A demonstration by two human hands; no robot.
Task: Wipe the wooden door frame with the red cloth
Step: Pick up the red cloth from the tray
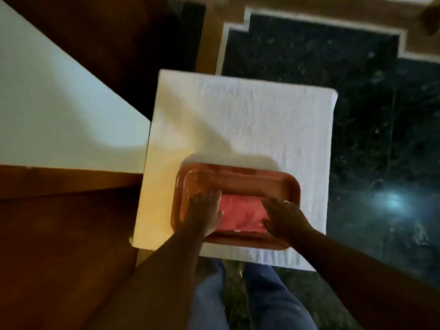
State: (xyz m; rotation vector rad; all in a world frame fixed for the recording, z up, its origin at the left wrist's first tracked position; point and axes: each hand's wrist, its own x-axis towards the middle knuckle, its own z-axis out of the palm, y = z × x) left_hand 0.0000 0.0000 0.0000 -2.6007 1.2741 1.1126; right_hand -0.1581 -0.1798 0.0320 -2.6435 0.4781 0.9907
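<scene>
Two hands [242, 215] flank the crosswise red cloth [240, 216].

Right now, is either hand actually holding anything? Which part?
Cannot tell for certain. Left hand and right hand lie flat on opposite ends of the red cloth in the tray; no closed grip shows.

Two bare forearms reached forward and down from bottom of view, converging toward centre. Left hand [206, 211] lay flat, palm down, fingers extended and held together, pointing away from body. Right hand [283, 216] also palm down, fingers spread slightly, angled toward left hand; ring visible on one finger. Hands sat near each other, not touching. Legs in blue jeans [269, 303] visible below arms.
</scene>
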